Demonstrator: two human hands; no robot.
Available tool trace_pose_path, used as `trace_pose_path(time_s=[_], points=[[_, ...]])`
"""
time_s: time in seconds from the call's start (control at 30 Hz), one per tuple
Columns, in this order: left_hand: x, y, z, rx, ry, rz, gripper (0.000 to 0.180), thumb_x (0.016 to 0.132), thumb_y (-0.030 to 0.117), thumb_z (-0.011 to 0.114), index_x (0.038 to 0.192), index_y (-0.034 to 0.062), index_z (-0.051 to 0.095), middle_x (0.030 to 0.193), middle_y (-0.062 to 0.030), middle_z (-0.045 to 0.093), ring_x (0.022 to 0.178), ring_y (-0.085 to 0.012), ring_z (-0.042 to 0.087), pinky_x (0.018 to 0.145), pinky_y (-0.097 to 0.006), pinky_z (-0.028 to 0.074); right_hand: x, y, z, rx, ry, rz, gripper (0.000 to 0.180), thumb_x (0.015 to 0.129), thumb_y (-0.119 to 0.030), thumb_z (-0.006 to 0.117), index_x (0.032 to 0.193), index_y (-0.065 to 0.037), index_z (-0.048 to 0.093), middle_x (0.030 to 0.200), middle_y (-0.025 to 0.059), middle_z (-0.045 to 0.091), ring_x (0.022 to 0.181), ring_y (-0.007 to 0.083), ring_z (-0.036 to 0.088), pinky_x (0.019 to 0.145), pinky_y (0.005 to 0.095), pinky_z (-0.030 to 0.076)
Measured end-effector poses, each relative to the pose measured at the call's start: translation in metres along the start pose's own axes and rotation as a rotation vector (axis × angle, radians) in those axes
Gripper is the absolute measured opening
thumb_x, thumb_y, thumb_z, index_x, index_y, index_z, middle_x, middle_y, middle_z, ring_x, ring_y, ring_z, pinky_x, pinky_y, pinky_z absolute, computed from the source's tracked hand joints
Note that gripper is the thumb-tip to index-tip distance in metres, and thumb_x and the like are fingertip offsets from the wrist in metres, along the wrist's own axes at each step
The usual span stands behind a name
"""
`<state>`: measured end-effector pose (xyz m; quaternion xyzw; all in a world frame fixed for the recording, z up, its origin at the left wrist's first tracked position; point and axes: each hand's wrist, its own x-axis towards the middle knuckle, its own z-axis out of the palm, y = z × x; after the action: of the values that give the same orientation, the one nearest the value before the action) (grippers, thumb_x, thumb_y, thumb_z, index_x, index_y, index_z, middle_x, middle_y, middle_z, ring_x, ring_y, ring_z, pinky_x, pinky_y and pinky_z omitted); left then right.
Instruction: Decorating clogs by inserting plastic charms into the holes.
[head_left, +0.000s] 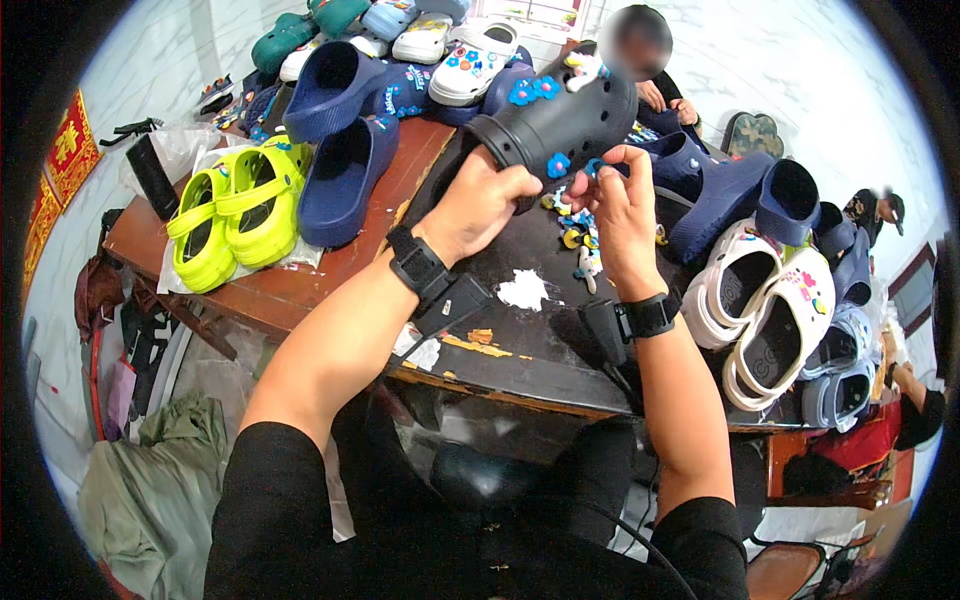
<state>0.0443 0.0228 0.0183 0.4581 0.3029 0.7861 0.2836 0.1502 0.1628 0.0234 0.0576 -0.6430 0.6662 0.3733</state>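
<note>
Clog, black [592, 118], is raised over the dark tabletop [470, 300] ahead of the wearer, toe tipped up and to the right. Left hand [482, 205] is closed around its heel end; those fingers are partly hidden. Right hand [622, 215] is held narrow beside the clog's side, fingertips nearly meeting at a small blue piece [593, 167]; whether they pinch it, cannot tell. Sole and far side of the clog are out of sight. Charms visible on it: three blue flowers [558, 165] and one white figure [585, 70]. Loose charms [588, 262] lie heaped below the right hand, partly covered by it; overlap prevents a count. One white patch [524, 290] sits between the wrists, with bare surface around it reaching the chipped near edge. Lime clogs, two [258, 205], stand on the left; white clogs, two [790, 310], stand just beside the right wrist, leaving little room there. Navy shoes [345, 180] overlap on both sides, number unclear. Beyond, one person [655, 90] is partly hidden by the clog and shoes.
</note>
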Motion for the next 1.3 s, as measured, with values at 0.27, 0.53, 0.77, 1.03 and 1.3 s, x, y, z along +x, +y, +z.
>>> trace_pose_path(time_s=[0.27,0.53,0.77,1.03,1.3], points=[[0.005,0.005,-0.014,0.054,0.183,0.181,0.032,0.083,-0.007,0.056,0.114,-0.0006,0.061,0.105,-0.0025,0.063,0.094,-0.0112,0.059,0.087,-0.028,0.047,0.007,0.001,-0.028,-1.450,0.105,-0.086,0.012,0.089,-0.012,0.052,0.097,-0.004,0.058,0.083,0.0233,0.068,0.083,0.0405,0.067,0.069,0.0508,0.052],[0.002,0.005,-0.004,0.383,0.156,0.234,0.037,0.083,-0.003,0.058,0.121,-0.0025,0.058,0.114,-0.0054,0.063,0.102,-0.0124,0.058,0.093,-0.030,0.046,0.009,-0.009,-0.028,-1.299,0.056,-0.014,0.039,0.094,-0.041,0.057,0.085,-0.004,0.064,0.067,0.0157,0.064,0.064,0.0287,0.065,0.059,0.0410,0.050],[-0.008,-0.005,0.012,0.488,0.035,0.064,0.039,0.081,-0.003,0.063,0.119,-0.0036,0.056,0.106,-0.0076,0.065,0.092,-0.0138,0.062,0.083,-0.030,0.051,-0.006,0.002,0.009,-0.419,0.031,0.277,0.042,0.097,-0.049,0.054,0.087,-0.008,0.050,0.064,0.0025,0.057,0.052,0.0083,0.055,0.045,0.0216,0.040],[-0.009,-0.012,0.017,0.122,0.090,0.041,0.034,0.080,-0.008,0.061,0.113,-0.0041,0.057,0.098,-0.0098,0.067,0.082,-0.0158,0.067,0.073,-0.029,0.055,-0.008,0.006,0.011,-0.204,0.003,0.103,0.027,0.101,-0.028,0.054,0.089,-0.005,0.049,0.066,0.0043,0.059,0.056,0.0093,0.054,0.052,0.0236,0.043],[-0.007,0.001,0.012,-0.138,0.034,-0.075,0.030,0.085,0.009,0.066,0.114,0.0027,0.061,0.104,-0.0060,0.067,0.094,-0.0182,0.064,0.081,-0.034,0.050,-0.006,0.010,0.008,-0.339,-0.097,-0.011,0.020,0.102,-0.021,0.050,0.094,-0.002,0.048,0.074,0.0062,0.061,0.063,0.0115,0.057,0.057,0.0263,0.047]])
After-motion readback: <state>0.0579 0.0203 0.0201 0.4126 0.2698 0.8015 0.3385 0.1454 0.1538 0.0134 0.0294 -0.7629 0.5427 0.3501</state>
